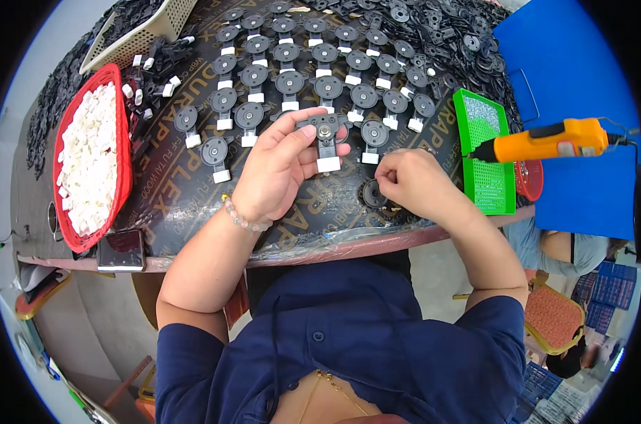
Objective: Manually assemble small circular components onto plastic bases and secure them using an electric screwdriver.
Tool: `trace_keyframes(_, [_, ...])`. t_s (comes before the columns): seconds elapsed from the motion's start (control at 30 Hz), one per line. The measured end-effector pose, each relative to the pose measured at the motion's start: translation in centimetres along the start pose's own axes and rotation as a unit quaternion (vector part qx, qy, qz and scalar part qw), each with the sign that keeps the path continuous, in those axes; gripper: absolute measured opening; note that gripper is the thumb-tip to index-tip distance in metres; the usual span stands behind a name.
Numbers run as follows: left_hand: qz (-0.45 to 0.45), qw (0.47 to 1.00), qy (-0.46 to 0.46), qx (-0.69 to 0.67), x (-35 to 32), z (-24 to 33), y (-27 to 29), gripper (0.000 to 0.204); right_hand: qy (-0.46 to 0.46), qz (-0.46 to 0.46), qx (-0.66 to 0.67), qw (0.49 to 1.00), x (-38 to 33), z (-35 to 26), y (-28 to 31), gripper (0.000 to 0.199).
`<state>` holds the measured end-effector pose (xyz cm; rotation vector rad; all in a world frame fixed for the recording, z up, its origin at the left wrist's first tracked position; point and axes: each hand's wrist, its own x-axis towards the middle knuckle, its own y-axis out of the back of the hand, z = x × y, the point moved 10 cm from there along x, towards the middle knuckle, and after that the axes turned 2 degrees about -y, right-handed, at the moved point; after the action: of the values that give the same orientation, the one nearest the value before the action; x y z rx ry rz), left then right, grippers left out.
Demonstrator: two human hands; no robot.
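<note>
My left hand (277, 157) is closed on a black plastic part (325, 134) with a round head and a white block at its lower end. Its thumb lies over the left side of the round head. To the right, my right hand (418, 182) has its fingers pinched together; whatever they hold, if anything, is hidden. Beneath those fingertips is a dark round piece (372, 193) on the table, partly covered by the hand. Beyond both hands, several similar black parts with white ends stand in rows, one of them (373, 134) close to my right hand.
A red basket (119, 152) of white pieces is at the left, near a phone (120, 250). Behind it sits a beige basket (133, 37). At the right are a green tray (510, 169) with small metal pieces, an orange electric screwdriver (547, 141) and piled black parts (448, 35).
</note>
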<state>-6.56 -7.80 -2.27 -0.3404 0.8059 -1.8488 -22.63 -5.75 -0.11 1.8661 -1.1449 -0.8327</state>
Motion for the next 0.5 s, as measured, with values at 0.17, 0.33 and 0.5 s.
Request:
trace_keyframes(0.17, [0.001, 1.000, -0.002, 0.003, 0.0, 0.0, 0.0, 0.036, 0.005, 0.002, 0.004, 1.000, -1.0, 0.2, 0.3, 0.018])
trace_keyframes(0.33, [-0.008, 1.000, -0.006, -0.015, -0.1, 0.1, -0.1, 0.038, 0.067, -0.001, -0.059, 0.996, -2.7, -2.4, -0.3, 0.048])
trace_keyframes(0.5, [-0.009, 1.000, -0.003, -0.007, 0.0, -0.1, -0.1, 0.038, 0.080, 0.016, -0.022, 0.996, -2.1, -3.1, 1.0, 0.043])
